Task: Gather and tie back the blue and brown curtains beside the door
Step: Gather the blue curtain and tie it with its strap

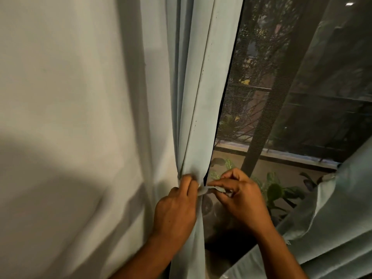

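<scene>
A pale blue curtain hangs in the middle, gathered into narrow folds that pinch together at hand height. My left hand grips the bunched cloth at that pinch from the left. My right hand is just to the right and pinches a thin tie-back strip that stretches across to the curtain. A second pale blue curtain is bunched at the right edge. No brown curtain can be told apart in this view.
A cream wall fills the left half. Behind the curtains is a dark mesh screen door with night outside. Potted leafy plants stand low beyond the screen, behind my right hand.
</scene>
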